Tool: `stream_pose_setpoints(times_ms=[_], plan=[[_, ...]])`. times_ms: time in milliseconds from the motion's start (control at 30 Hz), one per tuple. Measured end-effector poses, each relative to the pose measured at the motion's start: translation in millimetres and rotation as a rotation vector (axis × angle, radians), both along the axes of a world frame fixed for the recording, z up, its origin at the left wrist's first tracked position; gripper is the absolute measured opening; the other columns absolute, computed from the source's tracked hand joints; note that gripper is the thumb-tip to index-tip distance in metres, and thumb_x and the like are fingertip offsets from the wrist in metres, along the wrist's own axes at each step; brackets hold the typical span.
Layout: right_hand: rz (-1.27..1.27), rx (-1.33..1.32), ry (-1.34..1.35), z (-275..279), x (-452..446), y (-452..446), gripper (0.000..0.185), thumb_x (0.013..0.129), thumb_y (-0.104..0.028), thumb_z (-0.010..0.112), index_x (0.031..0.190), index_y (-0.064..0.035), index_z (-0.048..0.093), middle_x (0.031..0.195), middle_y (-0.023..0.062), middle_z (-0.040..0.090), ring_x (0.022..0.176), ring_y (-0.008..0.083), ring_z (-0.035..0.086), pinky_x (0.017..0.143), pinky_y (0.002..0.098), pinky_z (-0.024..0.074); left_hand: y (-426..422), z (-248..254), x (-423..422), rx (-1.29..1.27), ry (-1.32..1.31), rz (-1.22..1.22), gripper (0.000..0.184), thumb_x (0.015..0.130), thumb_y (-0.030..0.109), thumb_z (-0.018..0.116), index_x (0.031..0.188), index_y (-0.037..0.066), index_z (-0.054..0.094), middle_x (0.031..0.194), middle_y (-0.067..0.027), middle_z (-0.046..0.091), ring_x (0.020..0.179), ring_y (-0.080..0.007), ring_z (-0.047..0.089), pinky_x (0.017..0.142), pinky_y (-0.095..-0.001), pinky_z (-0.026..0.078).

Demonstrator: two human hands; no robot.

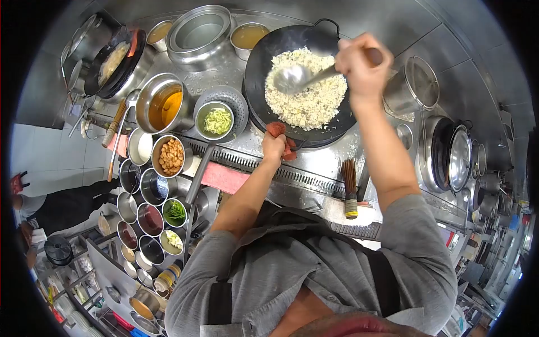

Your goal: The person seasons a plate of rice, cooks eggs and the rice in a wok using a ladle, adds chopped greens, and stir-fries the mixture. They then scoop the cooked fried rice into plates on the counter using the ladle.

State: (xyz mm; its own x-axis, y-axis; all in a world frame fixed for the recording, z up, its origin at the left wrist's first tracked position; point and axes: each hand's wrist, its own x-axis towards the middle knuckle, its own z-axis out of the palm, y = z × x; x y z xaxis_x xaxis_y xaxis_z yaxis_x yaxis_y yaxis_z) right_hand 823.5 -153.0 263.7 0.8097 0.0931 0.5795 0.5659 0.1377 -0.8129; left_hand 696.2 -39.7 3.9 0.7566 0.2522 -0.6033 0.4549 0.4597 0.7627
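Note:
A black wok (255, 78) holds a heap of pale fried rice (314, 101) at the top centre. My left hand (273, 147) grips the wok's near handle through a red cloth (278, 130). Above the wok's right side, my right hand (362, 64) is closed around the handle of a metal ladle (293, 80). The ladle's bowl lies over the rice. Left of the wok, a pan of shredded green vegetable (218, 121) rests on a perforated strainer (240, 104).
A pot of orange liquid (167, 108) and several seasoning containers (170, 156) stand at the left. A bamboo brush (350, 196) lies near the right front, and a mesh strainer (423, 82) sits at the right. Another person (73, 208) is at the far left.

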Motion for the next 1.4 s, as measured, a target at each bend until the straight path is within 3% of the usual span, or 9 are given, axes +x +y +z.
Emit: stream_pose_setpoints(times_ms=[33, 133, 267, 400, 600, 800, 1000, 1067, 1400], plan=[[-0.026, -0.015, 0.004, -2, 2, 2, 0.021, 0.079, -0.009, 0.071, 0.065, -0.0027, 0.056, 0.054, -0.0018, 0.054, 0.049, 0.0059, 0.049, 0.047, 0.0217, 0.0363, 1, 0, 1, 0.001, -0.001, 0.009, 0.048, 0.073, -0.005, 0.042, 0.119, 0.008, 0.046, 0.076, -0.0177, 0.062, 0.052, -0.0241, 0.059, 0.039, -0.0409, 0.054], [-0.073, -0.171, -0.045, 15, 12, -1, 0.021, 0.082, -0.001, 0.067, 0.067, -0.0029, 0.053, 0.053, 0.0032, 0.051, 0.045, 0.0098, 0.046, 0.044, 0.0244, 0.0344, 3, -14, 1, 0.006, -0.001, -0.016, 0.047, 0.074, -0.004, 0.042, 0.119, 0.008, 0.046, 0.077, -0.0177, 0.062, 0.053, -0.0232, 0.060, 0.039, -0.0402, 0.054], [-0.027, 0.150, -0.197, 66, 3, -42, 0.019, 0.081, -0.002, 0.067, 0.068, -0.0025, 0.054, 0.051, 0.0039, 0.049, 0.041, 0.0128, 0.045, 0.041, 0.0270, 0.0349, 4, 0, 1, 0.103, -0.033, -0.035, 0.047, 0.075, -0.003, 0.042, 0.121, 0.005, 0.046, 0.077, -0.0183, 0.063, 0.054, -0.0234, 0.061, 0.042, -0.0393, 0.054], [-0.111, 0.238, 0.031, -10, 39, -36, 0.017, 0.080, -0.003, 0.069, 0.070, -0.0030, 0.055, 0.053, 0.0036, 0.054, 0.044, 0.0110, 0.049, 0.041, 0.0257, 0.0388, 4, 4, 0, 0.074, -0.014, -0.044, 0.047, 0.074, -0.003, 0.043, 0.120, 0.003, 0.048, 0.077, -0.0178, 0.065, 0.055, -0.0235, 0.062, 0.044, -0.0359, 0.052], [-0.140, 0.218, 0.066, 63, 5, -47, 0.022, 0.081, -0.007, 0.066, 0.067, -0.0047, 0.049, 0.051, 0.0019, 0.042, 0.040, 0.0131, 0.042, 0.041, 0.0285, 0.0365, 5, -9, 1, 0.161, -0.040, -0.048, 0.045, 0.075, -0.001, 0.042, 0.120, 0.003, 0.048, 0.075, -0.0178, 0.065, 0.053, -0.0236, 0.061, 0.044, -0.0352, 0.051], [-0.080, -0.181, -0.078, -30, -13, -50, 0.015, 0.078, -0.001, 0.067, 0.068, -0.0018, 0.057, 0.058, 0.0008, 0.056, 0.058, 0.0076, 0.052, 0.055, 0.0262, 0.0418, 5, 3, 5, 0.113, -0.007, -0.064, 0.047, 0.075, -0.001, 0.044, 0.121, 0.003, 0.049, 0.076, -0.0182, 0.066, 0.054, -0.0226, 0.061, 0.046, -0.0348, 0.051], [-0.009, 0.208, -0.106, 50, -14, -81, 0.019, 0.082, -0.002, 0.067, 0.069, -0.0025, 0.054, 0.052, 0.0026, 0.051, 0.042, 0.0102, 0.045, 0.043, 0.0260, 0.0366, 4, -3, -1, 0.116, -0.018, -0.030, 0.047, 0.074, -0.001, 0.044, 0.121, 0.004, 0.049, 0.078, -0.0179, 0.066, 0.054, -0.0235, 0.062, 0.046, -0.0351, 0.051], [-0.343, 0.097, -0.028, 7, -1, -65, 0.021, 0.082, -0.002, 0.068, 0.067, -0.0032, 0.054, 0.052, 0.0013, 0.051, 0.046, 0.0088, 0.050, 0.044, 0.0240, 0.0383, 4, -1, 1, 0.096, -0.026, -0.042, 0.048, 0.073, -0.002, 0.044, 0.121, 0.004, 0.050, 0.078, -0.0177, 0.066, 0.055, -0.0239, 0.062, 0.046, -0.0352, 0.051], [0.091, 0.260, -0.150, 39, -3, -43, 0.021, 0.080, 0.000, 0.066, 0.067, -0.0026, 0.051, 0.052, 0.0044, 0.050, 0.043, 0.0116, 0.046, 0.044, 0.0270, 0.0384, 6, -6, 0, 0.102, -0.010, -0.043, 0.048, 0.073, 0.000, 0.045, 0.121, 0.000, 0.050, 0.080, -0.0180, 0.067, 0.064, -0.0267, 0.066, 0.049, -0.0369, 0.054]])
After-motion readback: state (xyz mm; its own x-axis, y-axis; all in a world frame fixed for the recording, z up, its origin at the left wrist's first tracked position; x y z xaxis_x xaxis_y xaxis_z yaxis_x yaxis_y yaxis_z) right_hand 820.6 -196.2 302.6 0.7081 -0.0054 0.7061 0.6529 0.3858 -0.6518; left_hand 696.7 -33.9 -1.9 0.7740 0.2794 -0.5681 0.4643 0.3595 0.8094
